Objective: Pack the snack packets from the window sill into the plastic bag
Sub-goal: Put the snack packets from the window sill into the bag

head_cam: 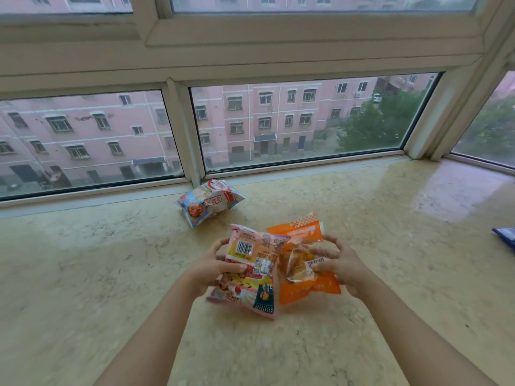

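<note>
Judging by how things lie, the packing is at an early stage: two snack packets are in hand and none can be seen inside any bag. A pink snack packet (249, 270) is held in the left hand (210, 270), the thumb laid across its front and the fingers curled behind its upper edge, so that grip is closed round the packet. An orange snack packet (305, 261) with a clear window is held in the right hand (338, 264), whose fingers are wrapped over its right side and whose thumb is pressed near a barcode label; that grip is likewise closed on its packet. The two packets are held side by side, just above the marble window sill (111, 260), and their inner edges appear to touch or overlap.

A third packet, blue and white (209, 203), is left lying on the sill near the window frame (185, 129), apart from both hands; it remains to be collected.

No plastic bag can be made out with certainty. A blue object (505, 236) is cut off at the right edge of the view; whether it is a further packet cannot be told. No container is therefore visible, and no contents can be reported. The transfer of all three packets is judged to be outstanding.
</note>
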Demonstrator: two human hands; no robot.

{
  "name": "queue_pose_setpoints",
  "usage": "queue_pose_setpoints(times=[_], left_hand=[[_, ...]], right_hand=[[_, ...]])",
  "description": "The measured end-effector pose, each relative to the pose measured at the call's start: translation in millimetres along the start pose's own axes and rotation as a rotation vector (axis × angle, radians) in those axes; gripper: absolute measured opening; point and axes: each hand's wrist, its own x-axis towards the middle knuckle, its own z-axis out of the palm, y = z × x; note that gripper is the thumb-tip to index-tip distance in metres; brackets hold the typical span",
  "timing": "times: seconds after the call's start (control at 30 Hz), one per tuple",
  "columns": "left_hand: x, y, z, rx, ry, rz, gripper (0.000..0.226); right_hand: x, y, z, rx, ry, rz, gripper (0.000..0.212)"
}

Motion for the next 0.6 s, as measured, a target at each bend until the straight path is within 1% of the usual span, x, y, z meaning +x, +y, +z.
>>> queue_pose_setpoints(times=[0.13,0.23,0.4,0.6], left_hand=[[-40.9,16.5,-8.8,-0.098,0.013,0.11,0.081],[-84.4,45.6,-22.1,-0.108,0.021,0.197,0.084],[-174.4,97.5,-53.1,-0.159,0.047,0.335,0.075],[-270.1,127.8,-86.1,-0.23,0.052,0.351,0.079]], right_hand=[[-53.9,-23.0,8.3,0.014,0.033,-0.085,0.073],[-100.6,-56.5,16.7,0.031,0.071,-0.146,0.074],[-186.0,-122.6,38.2,0.057,0.094,-0.206,0.072],[-275.8,-174.8,63.8,0.09,0.098,-0.228,0.074]])
